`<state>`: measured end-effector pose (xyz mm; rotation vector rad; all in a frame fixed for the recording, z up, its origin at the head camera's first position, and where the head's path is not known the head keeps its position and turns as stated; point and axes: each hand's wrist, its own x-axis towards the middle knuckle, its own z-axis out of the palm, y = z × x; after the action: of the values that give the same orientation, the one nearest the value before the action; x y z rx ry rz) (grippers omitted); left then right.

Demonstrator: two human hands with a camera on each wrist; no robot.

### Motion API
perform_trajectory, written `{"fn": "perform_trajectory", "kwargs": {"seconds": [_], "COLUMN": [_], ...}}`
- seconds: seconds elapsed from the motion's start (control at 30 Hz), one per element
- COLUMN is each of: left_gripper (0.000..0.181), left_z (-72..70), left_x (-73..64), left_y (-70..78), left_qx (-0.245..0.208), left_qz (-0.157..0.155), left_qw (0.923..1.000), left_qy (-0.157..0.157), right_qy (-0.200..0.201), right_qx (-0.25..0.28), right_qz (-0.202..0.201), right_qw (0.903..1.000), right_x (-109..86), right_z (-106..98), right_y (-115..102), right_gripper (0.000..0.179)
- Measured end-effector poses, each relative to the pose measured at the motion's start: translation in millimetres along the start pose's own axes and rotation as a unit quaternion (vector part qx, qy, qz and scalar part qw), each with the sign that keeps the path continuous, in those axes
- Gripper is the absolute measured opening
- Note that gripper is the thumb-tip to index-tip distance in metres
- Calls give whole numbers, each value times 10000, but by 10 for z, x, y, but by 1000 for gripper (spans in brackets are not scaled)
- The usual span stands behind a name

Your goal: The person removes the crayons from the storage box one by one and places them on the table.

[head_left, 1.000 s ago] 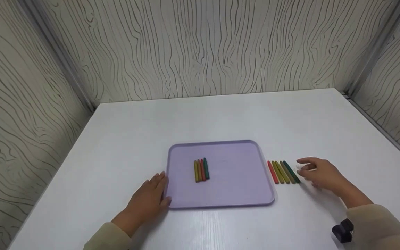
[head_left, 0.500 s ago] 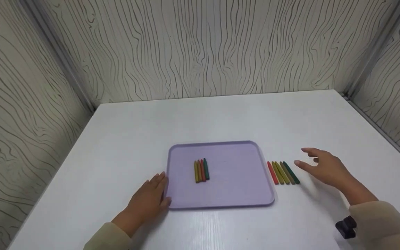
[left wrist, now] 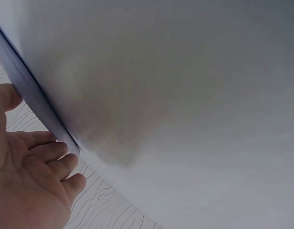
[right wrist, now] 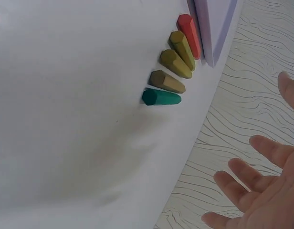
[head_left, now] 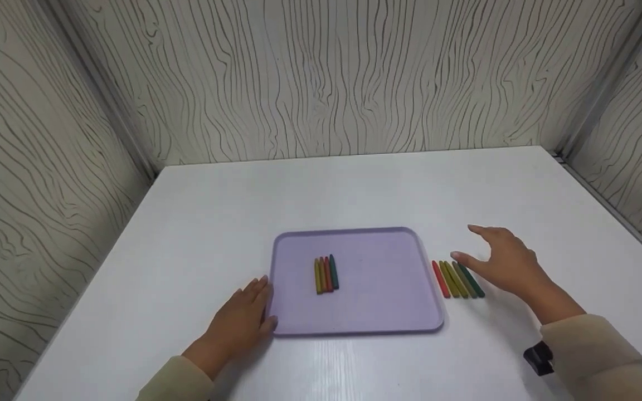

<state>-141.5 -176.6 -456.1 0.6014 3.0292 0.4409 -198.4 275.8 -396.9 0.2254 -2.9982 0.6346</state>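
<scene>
My left hand [head_left: 240, 320] rests against the left edge of the purple tray [head_left: 388, 278], fingers along its rim and thumb at the near left corner. On the tray a small row of crayons [head_left: 326, 274] in yellow, brown, red and green lies side by side. Right of the tray, several more crayons lie in a row on the table: a red crayon [right wrist: 189, 36], yellow ones, a brownish crayon [right wrist: 167, 82] and a green crayon [right wrist: 161, 97]. My right hand [head_left: 513, 264] hovers over the right end of this row, thumb and fingers spread, holding nothing.
The white table [head_left: 232, 206] carries the tray and the crayons. Wood-grain patterned panels [head_left: 321, 78] stand behind it and at both sides. A small black device [head_left: 538, 358] sits at my right sleeve [head_left: 591, 345].
My right hand has risen from beside the green crayon, opened its fingers wider, and shifted left over the row. The left hand and tray have stayed put.
</scene>
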Motion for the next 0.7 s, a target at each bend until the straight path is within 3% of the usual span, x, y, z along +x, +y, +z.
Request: {"fn": "perform_trajectory", "kwargs": {"seconds": [0.7], "left_gripper": [63], "left_z": [10], "left_x": [16], "left_y": [-25], "left_qx": [31], "left_qz": [15], "left_qw": [10000], "left_qy": [-43], "right_qy": [-95], "right_qx": [248], "right_qz": [-439], "right_qw": [9987], "right_x": [264], "right_z": [283], "right_y": [-546], "right_gripper": [80]}}
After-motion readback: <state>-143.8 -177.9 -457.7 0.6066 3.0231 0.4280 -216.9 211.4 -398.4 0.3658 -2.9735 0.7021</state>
